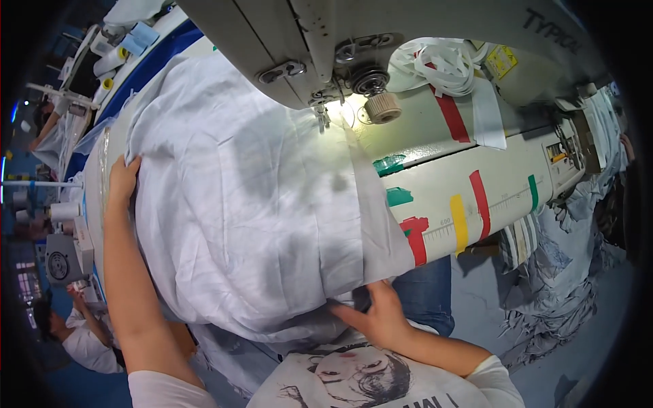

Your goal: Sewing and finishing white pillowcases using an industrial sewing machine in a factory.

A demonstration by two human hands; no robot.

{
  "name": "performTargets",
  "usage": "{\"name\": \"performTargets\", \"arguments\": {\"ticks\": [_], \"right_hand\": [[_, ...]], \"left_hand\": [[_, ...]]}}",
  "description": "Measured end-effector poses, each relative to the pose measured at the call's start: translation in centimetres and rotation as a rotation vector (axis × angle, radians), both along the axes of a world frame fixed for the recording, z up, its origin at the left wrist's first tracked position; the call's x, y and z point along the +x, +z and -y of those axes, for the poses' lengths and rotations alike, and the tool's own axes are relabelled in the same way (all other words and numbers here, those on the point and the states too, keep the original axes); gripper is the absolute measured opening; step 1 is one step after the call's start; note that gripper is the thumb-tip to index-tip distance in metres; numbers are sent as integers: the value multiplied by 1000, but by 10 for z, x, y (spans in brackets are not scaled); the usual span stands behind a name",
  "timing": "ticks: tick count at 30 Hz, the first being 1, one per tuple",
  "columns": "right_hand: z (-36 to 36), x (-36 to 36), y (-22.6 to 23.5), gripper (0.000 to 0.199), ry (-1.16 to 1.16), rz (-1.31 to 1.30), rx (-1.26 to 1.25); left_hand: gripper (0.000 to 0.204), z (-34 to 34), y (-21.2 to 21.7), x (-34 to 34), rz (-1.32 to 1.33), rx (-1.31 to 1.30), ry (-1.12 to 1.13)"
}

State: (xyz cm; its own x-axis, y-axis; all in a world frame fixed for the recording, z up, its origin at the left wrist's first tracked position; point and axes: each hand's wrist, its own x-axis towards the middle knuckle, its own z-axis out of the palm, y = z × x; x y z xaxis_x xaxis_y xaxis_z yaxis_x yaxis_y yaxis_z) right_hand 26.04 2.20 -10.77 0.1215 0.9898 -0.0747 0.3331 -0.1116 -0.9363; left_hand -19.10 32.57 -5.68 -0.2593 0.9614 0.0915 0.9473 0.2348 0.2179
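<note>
A large sheet of white fabric lies wrinkled over the bed of a sewing machine, its far part under the lit needle area. A straight seam or folded band runs down its right side. At the fabric's left edge, my left hand is closed on the cloth, some fingers hidden by it. My right hand is at the near edge, thumb and forefinger spread apart. Its thumb points left under the hanging cloth, and the other fingers are partly hidden.
Red, yellow and green tape strips mark the machine bed beside a ruler scale. A coil of white tape sits behind the needle. Thread cones stand far left. Piled grey fabric hangs at the right. Another person sits at the lower left.
</note>
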Motion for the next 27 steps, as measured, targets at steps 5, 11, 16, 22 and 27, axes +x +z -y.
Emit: {"name": "performTargets", "arguments": {"ticks": [5, 11, 16, 22, 27], "right_hand": [[9, 8, 11, 20, 298, -427, -106], [21, 79, 109, 14, 434, -653, -308], [40, 92, 60, 14, 200, -304, -679], [-2, 85, -28, 21, 373, -10, -162], [-15, 65, -5, 12, 450, -259, 38]], "left_hand": [[31, -15, -15, -53, 43, 266, -119], [29, -16, -26, -24, -205, 282, 86], [28, -21, -21, -15, -196, 281, 69], [28, -19, -23, -18, -184, 279, 58], [38, -3, -1, -24, -36, 260, 99]]}}
